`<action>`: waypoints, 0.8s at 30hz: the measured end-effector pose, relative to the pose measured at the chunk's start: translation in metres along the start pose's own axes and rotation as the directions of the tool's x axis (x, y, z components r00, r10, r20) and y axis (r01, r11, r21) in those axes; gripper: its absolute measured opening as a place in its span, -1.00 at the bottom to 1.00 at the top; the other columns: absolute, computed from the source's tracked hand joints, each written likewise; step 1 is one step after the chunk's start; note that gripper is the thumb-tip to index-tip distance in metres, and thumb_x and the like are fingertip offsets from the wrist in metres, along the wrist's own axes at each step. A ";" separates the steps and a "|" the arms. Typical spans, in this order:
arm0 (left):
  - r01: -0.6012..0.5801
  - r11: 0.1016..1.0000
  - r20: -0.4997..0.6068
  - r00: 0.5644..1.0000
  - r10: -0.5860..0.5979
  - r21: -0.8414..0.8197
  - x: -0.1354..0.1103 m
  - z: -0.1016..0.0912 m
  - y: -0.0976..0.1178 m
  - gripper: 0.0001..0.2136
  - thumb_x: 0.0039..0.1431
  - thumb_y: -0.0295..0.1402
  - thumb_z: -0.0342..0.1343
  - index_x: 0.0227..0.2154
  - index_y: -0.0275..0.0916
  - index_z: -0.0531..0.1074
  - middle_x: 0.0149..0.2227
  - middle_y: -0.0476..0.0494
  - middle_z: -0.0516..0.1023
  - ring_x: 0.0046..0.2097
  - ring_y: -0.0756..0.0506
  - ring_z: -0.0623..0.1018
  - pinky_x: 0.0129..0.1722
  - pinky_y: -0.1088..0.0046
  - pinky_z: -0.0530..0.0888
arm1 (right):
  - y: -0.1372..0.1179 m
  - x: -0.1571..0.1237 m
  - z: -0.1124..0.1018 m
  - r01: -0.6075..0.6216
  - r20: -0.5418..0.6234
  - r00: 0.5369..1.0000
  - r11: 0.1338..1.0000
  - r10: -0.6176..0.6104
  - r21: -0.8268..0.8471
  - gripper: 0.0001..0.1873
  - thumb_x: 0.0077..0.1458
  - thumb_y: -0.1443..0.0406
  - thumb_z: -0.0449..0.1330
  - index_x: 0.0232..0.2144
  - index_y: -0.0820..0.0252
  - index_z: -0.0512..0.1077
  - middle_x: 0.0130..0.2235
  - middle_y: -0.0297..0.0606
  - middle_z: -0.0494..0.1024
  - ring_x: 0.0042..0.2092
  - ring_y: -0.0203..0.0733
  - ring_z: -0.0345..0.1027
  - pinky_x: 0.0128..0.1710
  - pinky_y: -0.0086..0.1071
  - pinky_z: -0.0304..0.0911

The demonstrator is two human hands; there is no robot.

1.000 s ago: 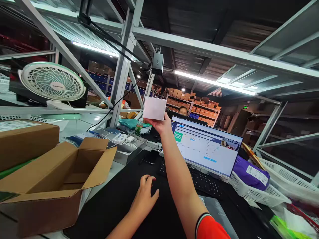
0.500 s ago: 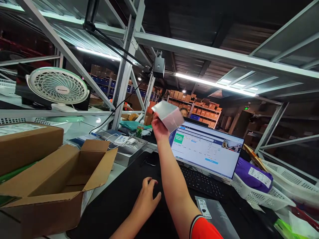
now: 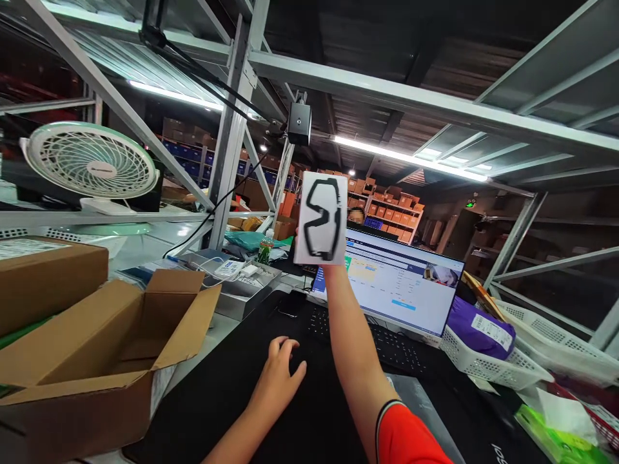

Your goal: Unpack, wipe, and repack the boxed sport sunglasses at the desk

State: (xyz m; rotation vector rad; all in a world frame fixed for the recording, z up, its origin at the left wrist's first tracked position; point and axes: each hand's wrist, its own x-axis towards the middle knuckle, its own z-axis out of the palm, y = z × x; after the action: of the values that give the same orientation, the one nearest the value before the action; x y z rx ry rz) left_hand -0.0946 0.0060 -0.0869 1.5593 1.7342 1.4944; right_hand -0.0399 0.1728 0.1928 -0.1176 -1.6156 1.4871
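Observation:
In the head view my right hand (image 3: 335, 273) holds up a small white box (image 3: 322, 219) in front of the monitor (image 3: 382, 274). The box face turned toward me carries a thick black outline shape. Most of that hand is hidden behind the box; the wrist shows below it. My left hand (image 3: 280, 374) rests low over the black desk mat (image 3: 203, 393), thumb apart from loosely bent fingers, holding nothing. A dark phone-like object (image 3: 291, 304) lies beyond it, and the keyboard (image 3: 394, 348) sits beneath the monitor.
An open cardboard box (image 3: 101, 341) stands at left, beside a closed carton (image 3: 53, 267). Behind are a grey tray (image 3: 236, 303), a bottle (image 3: 265, 248) and a fan (image 3: 91, 161). At right, a white basket (image 3: 493, 361) holds a purple package (image 3: 478, 328). Metal rack beams cross overhead.
The white box has turned from a tilted position to upright, with its marked face now toward me. My right hand has gone behind it. My left hand stays nearly in place.

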 end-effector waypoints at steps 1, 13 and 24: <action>-0.002 1.000 0.002 1.000 0.002 -0.001 0.000 0.000 0.000 -0.53 0.15 -0.03 0.04 0.02 -0.19 0.48 0.28 -0.38 0.28 0.03 -0.28 0.65 0.14 -0.04 0.64 | -0.010 0.000 -0.004 0.020 0.003 1.000 0.999 -0.019 -0.046 -0.29 0.03 -0.21 0.19 0.03 0.13 0.53 -0.06 -0.11 0.66 0.11 0.12 0.50 0.07 -0.02 0.45; -0.004 1.000 0.004 1.000 0.004 0.009 -0.003 0.006 -0.003 -0.62 0.12 -0.09 0.13 -0.07 -0.19 0.51 0.25 -0.34 0.34 0.00 -0.25 0.65 0.09 -0.01 0.66 | -0.025 0.000 0.024 0.137 -0.010 0.889 0.288 -0.457 -0.948 0.31 -0.18 0.24 0.54 0.54 0.13 0.06 0.38 0.10 0.32 0.43 0.31 0.07 0.52 0.18 -0.16; -0.067 0.996 -0.348 0.936 0.043 -0.058 0.012 -0.012 0.006 -0.26 0.01 0.11 0.17 0.16 -0.28 0.35 0.19 -0.42 0.37 0.03 -0.33 0.62 0.16 -0.17 0.60 | 0.039 -0.040 0.042 -0.050 -0.278 0.916 0.608 -0.287 -0.792 0.55 -0.20 0.17 0.63 0.57 0.38 -0.24 0.31 0.20 0.29 0.37 0.20 0.22 0.49 0.01 0.09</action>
State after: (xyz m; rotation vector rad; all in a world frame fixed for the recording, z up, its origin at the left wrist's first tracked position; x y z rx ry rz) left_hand -0.1053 0.0101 -0.0732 1.3821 1.8086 1.9324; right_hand -0.0630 0.1274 0.1453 -0.7406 -1.7856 0.4781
